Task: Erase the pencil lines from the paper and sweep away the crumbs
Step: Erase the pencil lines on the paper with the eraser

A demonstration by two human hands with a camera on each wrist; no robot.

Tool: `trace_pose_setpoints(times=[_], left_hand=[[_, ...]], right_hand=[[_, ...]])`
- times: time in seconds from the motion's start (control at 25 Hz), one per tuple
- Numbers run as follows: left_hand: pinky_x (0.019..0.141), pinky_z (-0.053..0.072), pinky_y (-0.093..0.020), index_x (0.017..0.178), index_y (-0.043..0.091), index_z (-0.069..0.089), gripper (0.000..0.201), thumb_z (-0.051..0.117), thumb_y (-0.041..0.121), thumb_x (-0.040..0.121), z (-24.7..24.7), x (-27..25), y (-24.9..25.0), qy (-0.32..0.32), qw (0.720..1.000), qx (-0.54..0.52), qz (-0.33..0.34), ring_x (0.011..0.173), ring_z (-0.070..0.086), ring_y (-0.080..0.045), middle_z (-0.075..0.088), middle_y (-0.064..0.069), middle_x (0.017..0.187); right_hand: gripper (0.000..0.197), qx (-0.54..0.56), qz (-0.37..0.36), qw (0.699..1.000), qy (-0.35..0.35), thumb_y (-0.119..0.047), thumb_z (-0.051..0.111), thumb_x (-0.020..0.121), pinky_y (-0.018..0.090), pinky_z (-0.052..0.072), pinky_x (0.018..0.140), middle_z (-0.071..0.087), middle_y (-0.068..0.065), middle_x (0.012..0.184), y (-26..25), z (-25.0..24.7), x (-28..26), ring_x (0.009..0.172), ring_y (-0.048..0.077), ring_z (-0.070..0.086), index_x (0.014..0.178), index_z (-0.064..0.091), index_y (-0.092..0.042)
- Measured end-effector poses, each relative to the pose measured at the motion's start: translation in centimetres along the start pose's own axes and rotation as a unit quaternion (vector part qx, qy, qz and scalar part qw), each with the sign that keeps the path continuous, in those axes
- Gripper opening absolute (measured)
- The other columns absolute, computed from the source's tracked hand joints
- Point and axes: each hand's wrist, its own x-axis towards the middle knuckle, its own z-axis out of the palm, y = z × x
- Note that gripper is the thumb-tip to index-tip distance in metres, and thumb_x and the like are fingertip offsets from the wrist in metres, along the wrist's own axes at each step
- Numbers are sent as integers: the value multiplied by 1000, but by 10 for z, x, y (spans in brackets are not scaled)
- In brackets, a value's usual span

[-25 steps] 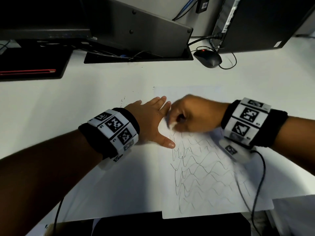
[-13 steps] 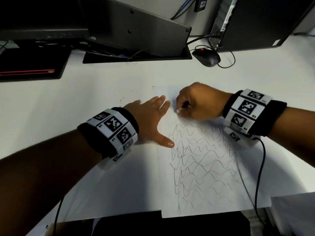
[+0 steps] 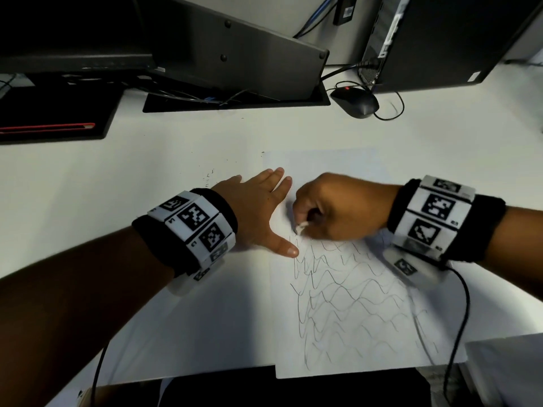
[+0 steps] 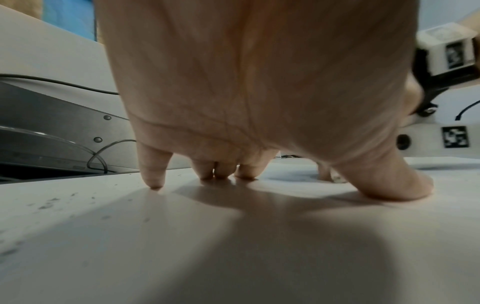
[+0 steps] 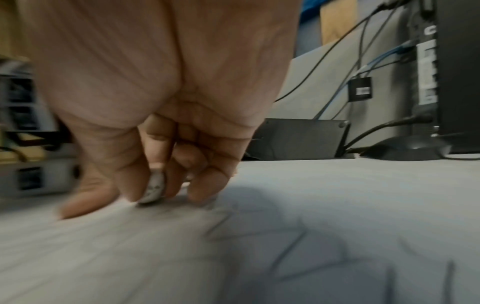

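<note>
A white sheet of paper [image 3: 352, 342] lies on the white desk, covered with wavy pencil lines [image 3: 346, 295] over its lower part; its top strip is blank. My right hand [image 3: 338, 210] pinches a small white eraser [image 3: 300, 228] and presses it on the paper at the top left of the lines. In the right wrist view the smudged eraser [image 5: 154, 189] sits between thumb and fingers, touching the sheet. My left hand [image 3: 258, 212] lies flat with straight fingers on the paper's left edge, thumb [image 3: 286, 248] spread toward the lines. Its fingertips [image 4: 221, 174] press down.
Dark eraser crumbs [image 3: 207, 177] dot the desk left of the paper's top corner. A black mouse [image 3: 355, 102] with cable, a computer tower [image 3: 440, 39] and a monitor base [image 3: 235, 98] stand at the back. The desk's front edge [image 3: 205, 377] is close below the paper.
My right hand with the eraser rubbed away toward the paper's top, then came back down to the upper left of the lines. The left hand has stayed in place.
</note>
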Motion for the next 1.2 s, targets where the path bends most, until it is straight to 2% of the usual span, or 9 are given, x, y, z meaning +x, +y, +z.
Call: trace_pose_setpoints(times=[0.12,0.32,0.48,0.64,0.76,0.8,0.96,1.12,1.2], left_hand=[[123,7,-47,156,23,-16,130,38,95,63,0,1,0,1,1000,5,0,151,-14,-11,-23,4,163],[123,6,-47,156,24,-16,130,39,95,62,1,1,-1,1,1000,-1,1,151,-14,-11,-23,4,163],[123,6,-47,156,22,-15,130,41,94,64,0,1,0,0,1000,3,0,151,-15,-10,-23,4,163],[123,6,-47,156,25,-17,130,40,95,62,2,1,-2,2,1000,-1,1,151,-15,-10,-24,5,163],[123,7,-48,156,24,-16,130,40,96,62,2,2,-3,2,1000,-2,2,151,-15,-10,-24,5,163],[123,7,-48,156,24,-16,131,40,96,62,2,2,-2,-1,1000,-2,3,151,-15,-10,-24,5,163],[123,6,-48,155,25,-18,132,37,97,59,1,2,-3,-10,1000,1,0,151,-16,-10,-25,5,162],[123,6,-47,155,24,-17,133,34,97,58,2,2,-3,-8,1000,7,4,151,-16,-10,-25,5,163],[123,5,-47,156,25,-17,132,38,96,60,2,3,-3,-6,1000,1,4,151,-15,-10,-24,5,163]], right_hand=[[9,-10,57,996,73,-22,66,81,28,52,71,69,-9,80,17,-12,7,70,6,59,86,74,-21],[8,5,-1,1000,9,-21,68,81,18,46,65,68,-8,79,2,3,-1,67,4,59,87,73,-21],[8,-14,67,993,97,-24,66,81,28,49,68,68,-8,79,24,-10,7,68,6,58,84,73,-20],[8,3,1,1000,0,-20,68,81,13,43,63,67,-11,80,5,3,-2,66,0,57,87,73,-22],[9,-7,55,996,72,-22,66,81,29,51,71,68,-8,83,20,-11,6,73,9,60,87,73,-22],[9,-22,60,995,81,-22,66,81,29,50,70,67,-8,82,22,-11,6,74,11,61,87,73,-21],[9,-15,-7,1000,-12,-21,66,83,15,42,64,66,-13,82,4,0,-2,69,0,56,89,72,-23],[12,-44,63,994,82,-23,63,82,23,42,69,65,-14,87,20,-11,4,77,7,58,90,72,-25],[14,-54,34,996,69,-22,63,81,22,39,67,65,-13,88,14,-3,5,75,8,55,91,72,-25]])
